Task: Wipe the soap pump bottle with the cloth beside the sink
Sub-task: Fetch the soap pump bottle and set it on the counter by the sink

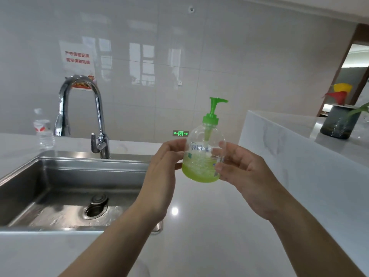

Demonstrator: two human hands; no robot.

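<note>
The soap pump bottle point(201, 164) is clear plastic with a green pump head and green liquid filling its lower part. It is lifted above the white counter, to the right of the sink. My right hand point(247, 174) grips its right side with the fingers wrapped around the body. My left hand point(163, 172) presses its fingertips against the bottle's left side. The bottle stands upright between both hands. No cloth is visible anywhere in view.
A steel sink point(65, 166) with a wet basin lies at the left, a chrome tap point(95, 116) behind it. A small water bottle point(44, 130) stands at the far left. A raised white ledge point(299, 148) rises on the right with a dark vase point(339, 124) on it.
</note>
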